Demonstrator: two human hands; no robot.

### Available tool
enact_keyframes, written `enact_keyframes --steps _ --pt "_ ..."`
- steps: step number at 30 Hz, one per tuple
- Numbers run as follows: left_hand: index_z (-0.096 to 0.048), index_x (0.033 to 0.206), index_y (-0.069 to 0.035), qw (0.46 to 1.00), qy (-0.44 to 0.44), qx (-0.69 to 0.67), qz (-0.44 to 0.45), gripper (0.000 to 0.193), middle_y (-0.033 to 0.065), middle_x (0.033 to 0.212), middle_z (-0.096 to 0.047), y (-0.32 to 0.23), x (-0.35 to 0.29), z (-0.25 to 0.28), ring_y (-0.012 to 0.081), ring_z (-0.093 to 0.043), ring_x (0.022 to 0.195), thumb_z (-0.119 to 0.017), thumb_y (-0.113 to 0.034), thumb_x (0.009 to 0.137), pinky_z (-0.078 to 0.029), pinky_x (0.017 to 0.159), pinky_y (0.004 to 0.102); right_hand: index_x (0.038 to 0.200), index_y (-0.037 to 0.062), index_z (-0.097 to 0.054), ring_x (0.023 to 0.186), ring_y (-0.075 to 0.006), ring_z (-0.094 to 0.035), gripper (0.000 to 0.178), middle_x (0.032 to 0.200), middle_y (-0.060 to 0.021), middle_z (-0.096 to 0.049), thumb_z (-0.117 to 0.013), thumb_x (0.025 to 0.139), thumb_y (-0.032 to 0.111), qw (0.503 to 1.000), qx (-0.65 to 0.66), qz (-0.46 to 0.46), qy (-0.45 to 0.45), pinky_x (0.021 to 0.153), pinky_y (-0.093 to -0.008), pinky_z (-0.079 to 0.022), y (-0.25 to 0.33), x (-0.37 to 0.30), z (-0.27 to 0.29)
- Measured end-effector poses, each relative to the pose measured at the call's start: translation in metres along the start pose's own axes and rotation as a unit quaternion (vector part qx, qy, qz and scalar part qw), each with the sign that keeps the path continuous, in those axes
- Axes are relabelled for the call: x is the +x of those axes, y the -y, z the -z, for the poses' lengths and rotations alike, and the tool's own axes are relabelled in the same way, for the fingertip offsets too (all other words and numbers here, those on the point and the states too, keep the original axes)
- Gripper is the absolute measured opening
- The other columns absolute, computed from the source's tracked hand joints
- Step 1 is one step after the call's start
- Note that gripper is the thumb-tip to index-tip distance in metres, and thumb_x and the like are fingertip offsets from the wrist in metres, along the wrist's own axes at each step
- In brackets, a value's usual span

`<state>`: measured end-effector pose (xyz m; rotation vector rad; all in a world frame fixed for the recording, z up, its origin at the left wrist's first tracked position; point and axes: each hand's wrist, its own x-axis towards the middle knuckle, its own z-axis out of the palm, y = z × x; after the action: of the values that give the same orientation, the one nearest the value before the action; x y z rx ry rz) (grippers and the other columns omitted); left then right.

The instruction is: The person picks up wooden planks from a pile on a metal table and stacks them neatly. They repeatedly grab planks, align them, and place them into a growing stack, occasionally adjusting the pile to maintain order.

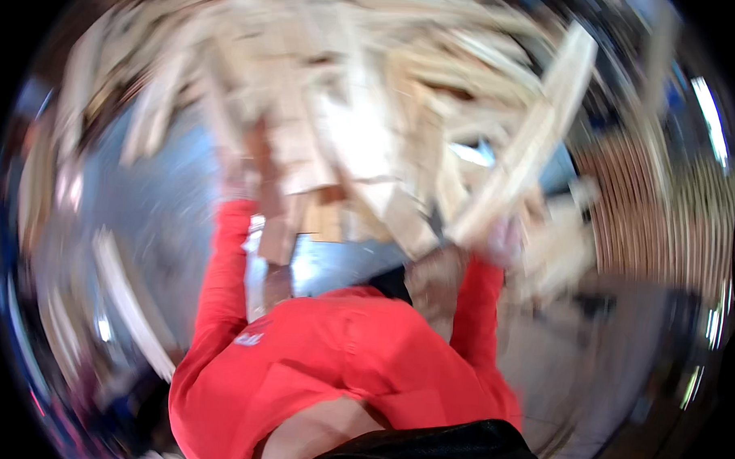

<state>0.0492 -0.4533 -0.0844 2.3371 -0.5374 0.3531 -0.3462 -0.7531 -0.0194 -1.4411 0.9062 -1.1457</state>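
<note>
Motion blur smears much of the head view. Many pale wooden planks lie in a loose heap on a shiny metal table (170, 198) in front of me. My right hand (506, 238) is at the near end of a long wooden plank (541, 130), which slants up and away to the right above the heap; the fingers look closed round its edge. My left hand (238, 176) reaches to the near left side of the heap, beside a reddish-brown board (261, 157). Its fingers are too smeared to show whether they grip anything.
At the right stands a neat stack of thin wooden strips (651, 211). A single pale strip (130, 302) lies at lower left. More short wood pieces (557, 248) lie right of my right hand, above a brownish floor (573, 366).
</note>
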Motion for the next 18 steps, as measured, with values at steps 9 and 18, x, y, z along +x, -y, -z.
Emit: enact_keyframes --steps 9,18 --pt "-0.039 0.143 -0.010 0.939 0.023 -0.210 0.271 0.062 0.0162 0.110 -0.065 0.018 -0.177 0.104 0.0264 -0.064 0.100 -0.063 -0.020 0.086 -0.050 0.086 0.0340 0.100 0.0000 -0.058 0.091 -0.0296 -0.062 0.021 0.103 -0.0174 -0.064 -0.053 0.088 0.016 0.849 -0.131 0.418 0.295 0.078 -0.0363 -0.051 0.076 -0.009 -0.388" --pt "-0.047 0.133 -0.006 0.852 0.135 -0.301 0.407 0.056 0.0174 0.105 -0.066 0.014 -0.169 0.129 0.0271 -0.066 0.093 -0.063 -0.033 0.086 -0.053 0.081 0.0367 0.138 -0.0017 -0.041 0.122 -0.0355 -0.051 0.063 0.134 -0.0235 -0.050 -0.055 0.091 0.039 0.731 -0.250 0.279 0.571 0.103 -0.0396 -0.040 0.145 -0.054 -0.680"
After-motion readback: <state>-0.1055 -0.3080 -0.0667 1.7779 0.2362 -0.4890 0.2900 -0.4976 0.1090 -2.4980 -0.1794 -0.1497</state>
